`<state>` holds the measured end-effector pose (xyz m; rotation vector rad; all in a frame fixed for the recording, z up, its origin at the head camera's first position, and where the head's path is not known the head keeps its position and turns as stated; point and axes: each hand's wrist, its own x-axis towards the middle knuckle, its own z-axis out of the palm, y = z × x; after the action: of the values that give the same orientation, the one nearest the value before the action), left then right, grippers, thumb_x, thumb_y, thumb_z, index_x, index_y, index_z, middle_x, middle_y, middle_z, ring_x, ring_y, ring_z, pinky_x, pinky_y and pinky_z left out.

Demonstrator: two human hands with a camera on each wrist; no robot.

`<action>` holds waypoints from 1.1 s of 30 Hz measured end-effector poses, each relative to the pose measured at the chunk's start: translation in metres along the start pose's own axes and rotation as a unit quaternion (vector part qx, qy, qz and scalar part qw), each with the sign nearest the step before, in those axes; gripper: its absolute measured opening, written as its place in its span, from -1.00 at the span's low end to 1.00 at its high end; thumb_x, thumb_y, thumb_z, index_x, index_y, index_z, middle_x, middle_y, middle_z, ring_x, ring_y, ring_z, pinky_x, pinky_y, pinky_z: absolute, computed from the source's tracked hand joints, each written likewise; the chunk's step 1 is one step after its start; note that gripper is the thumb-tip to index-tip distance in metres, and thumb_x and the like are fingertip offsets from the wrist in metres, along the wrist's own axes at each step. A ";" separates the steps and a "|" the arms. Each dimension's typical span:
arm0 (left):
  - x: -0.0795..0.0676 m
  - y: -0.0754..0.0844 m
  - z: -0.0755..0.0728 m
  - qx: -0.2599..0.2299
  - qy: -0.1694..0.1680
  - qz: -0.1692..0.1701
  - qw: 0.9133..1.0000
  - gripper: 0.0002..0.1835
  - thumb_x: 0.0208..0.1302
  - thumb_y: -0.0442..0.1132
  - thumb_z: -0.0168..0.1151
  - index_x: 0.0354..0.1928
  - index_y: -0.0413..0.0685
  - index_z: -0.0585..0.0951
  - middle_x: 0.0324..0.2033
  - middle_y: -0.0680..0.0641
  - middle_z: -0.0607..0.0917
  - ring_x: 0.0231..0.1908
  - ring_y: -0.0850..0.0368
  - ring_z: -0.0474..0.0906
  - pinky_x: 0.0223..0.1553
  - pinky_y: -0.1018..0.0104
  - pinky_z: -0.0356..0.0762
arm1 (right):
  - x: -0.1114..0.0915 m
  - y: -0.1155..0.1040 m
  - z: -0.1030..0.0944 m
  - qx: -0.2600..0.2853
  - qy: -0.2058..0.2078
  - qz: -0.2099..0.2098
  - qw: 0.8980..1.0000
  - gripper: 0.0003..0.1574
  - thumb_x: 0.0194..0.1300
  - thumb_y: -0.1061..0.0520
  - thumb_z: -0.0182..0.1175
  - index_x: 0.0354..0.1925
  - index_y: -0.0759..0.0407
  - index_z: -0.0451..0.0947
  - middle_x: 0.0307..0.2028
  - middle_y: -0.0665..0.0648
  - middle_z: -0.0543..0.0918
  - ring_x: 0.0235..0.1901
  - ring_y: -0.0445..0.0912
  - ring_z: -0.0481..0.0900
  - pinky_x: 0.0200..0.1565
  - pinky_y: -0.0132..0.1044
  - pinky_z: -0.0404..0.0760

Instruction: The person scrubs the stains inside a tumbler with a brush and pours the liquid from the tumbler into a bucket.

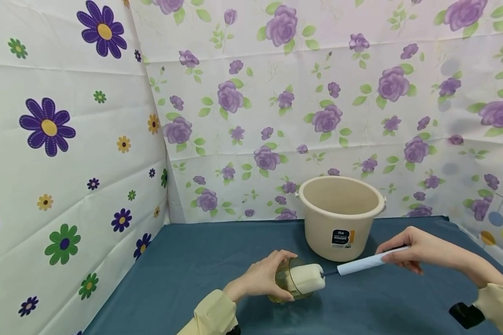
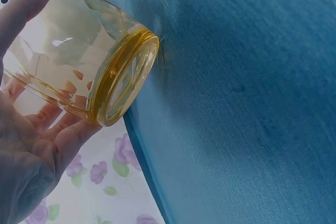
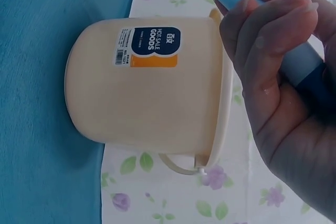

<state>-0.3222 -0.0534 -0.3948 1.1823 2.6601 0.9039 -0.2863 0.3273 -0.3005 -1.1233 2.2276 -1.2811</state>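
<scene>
Rose-printed sheeting (image 1: 243,125) hangs at the far side of a dark blue cloth (image 1: 184,270). Near centre, the left hand (image 1: 261,275) grips a tilted, yellowish clear glass (image 1: 282,279); only the left wrist view shows its thick ringed base (image 2: 116,67). The right hand (image 1: 423,251) holds a brush (image 1: 352,266) by its pale handle (image 1: 366,263), white head (image 1: 309,278) partly inside the glass. Beyond, to the right, stands a smooth cream bucket (image 1: 333,223), its floor hidden.

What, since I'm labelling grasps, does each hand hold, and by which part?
The left hand grips the glass round its side, the right hand the sponge brush by its handle.
</scene>
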 end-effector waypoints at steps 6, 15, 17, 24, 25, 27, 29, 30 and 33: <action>0.000 -0.001 0.000 0.004 0.004 0.006 1.000 -0.13 -0.16 0.10 0.44 0.24 0.21 0.24 -0.12 0.18 0.36 -0.17 0.27 0.36 -0.33 0.24 0.38 | 0.001 0.000 0.002 0.004 -0.007 0.003 1.000 -0.65 0.32 0.39 -0.07 0.02 0.33 0.51 -0.65 0.13 0.55 -0.83 -0.12 0.40 -0.75 -0.18 0.43; 0.000 -0.002 0.002 0.005 0.008 0.007 1.000 -0.12 -0.17 0.10 0.45 0.24 0.24 0.23 -0.13 0.17 0.36 -0.23 0.27 0.36 -0.38 0.28 0.38 | 0.006 -0.003 0.006 -0.007 0.013 -0.025 1.000 -0.66 0.32 0.40 -0.07 0.02 0.36 0.49 -0.69 0.11 0.52 -0.83 -0.13 0.40 -0.70 -0.18 0.44; 0.000 -0.002 0.002 0.004 0.008 0.003 1.000 -0.12 -0.18 0.10 0.45 0.24 0.26 0.23 -0.13 0.17 0.36 -0.24 0.27 0.36 -0.38 0.28 0.38 | 0.006 -0.004 0.006 -0.014 0.025 -0.023 0.999 -0.67 0.31 0.39 -0.06 0.01 0.36 0.50 -0.70 0.14 0.51 -0.82 -0.13 0.40 -0.69 -0.18 0.44; 0.000 -0.002 0.002 0.003 0.006 -0.001 1.000 -0.13 -0.17 0.12 0.44 0.23 0.29 0.22 -0.12 0.17 0.36 -0.22 0.27 0.36 -0.36 0.26 0.38 | 0.005 -0.007 0.005 -0.019 0.044 -0.008 0.999 -0.68 0.32 0.36 -0.04 0.00 0.35 0.50 -0.71 0.21 0.49 -0.81 -0.07 0.40 -0.69 -0.17 0.43; 0.000 -0.002 0.001 0.003 0.006 0.000 1.000 -0.13 -0.17 0.12 0.43 0.24 0.28 0.22 -0.11 0.17 0.36 -0.22 0.26 0.36 -0.36 0.26 0.38 | 0.005 -0.007 0.005 -0.020 0.045 -0.006 0.999 -0.68 0.32 0.36 -0.04 0.00 0.35 0.50 -0.71 0.21 0.49 -0.80 -0.06 0.40 -0.69 -0.17 0.43; 0.000 -0.002 0.001 0.005 0.007 0.000 1.000 -0.13 -0.16 0.12 0.43 0.24 0.28 0.22 -0.10 0.17 0.35 -0.21 0.26 0.36 -0.35 0.26 0.38 | 0.003 -0.006 0.004 -0.023 0.047 -0.002 0.999 -0.68 0.32 0.35 -0.03 0.00 0.35 0.50 -0.72 0.21 0.49 -0.80 -0.06 0.40 -0.69 -0.18 0.43; 0.000 -0.002 0.001 0.005 0.007 0.001 1.000 -0.13 -0.16 0.12 0.43 0.24 0.29 0.22 -0.10 0.17 0.35 -0.20 0.26 0.36 -0.35 0.26 0.38 | 0.002 -0.005 0.003 -0.028 0.049 0.005 0.998 -0.69 0.32 0.35 -0.03 0.00 0.34 0.51 -0.73 0.18 0.49 -0.80 -0.07 0.41 -0.67 -0.18 0.44; 0.000 -0.002 0.001 0.005 0.007 0.000 1.000 -0.13 -0.16 0.12 0.43 0.23 0.31 0.22 -0.10 0.17 0.35 -0.18 0.26 0.36 -0.34 0.26 0.39 | 0.001 -0.004 0.002 -0.029 0.048 0.005 0.998 -0.68 0.32 0.35 -0.03 0.00 0.34 0.51 -0.73 0.17 0.49 -0.80 -0.07 0.41 -0.66 -0.18 0.44; 0.000 -0.002 0.001 0.005 0.006 0.001 1.000 -0.14 -0.16 0.12 0.43 0.23 0.31 0.22 -0.10 0.17 0.36 -0.15 0.25 0.37 -0.32 0.24 0.39 | 0.000 -0.002 0.001 -0.028 0.040 0.006 0.999 -0.68 0.32 0.36 -0.05 0.00 0.33 0.52 -0.74 0.14 0.49 -0.82 -0.07 0.40 -0.64 -0.18 0.44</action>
<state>-0.3232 -0.0543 -0.3972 1.1847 2.6770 0.9030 -0.2843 0.3262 -0.2992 -1.0957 2.3375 -1.2870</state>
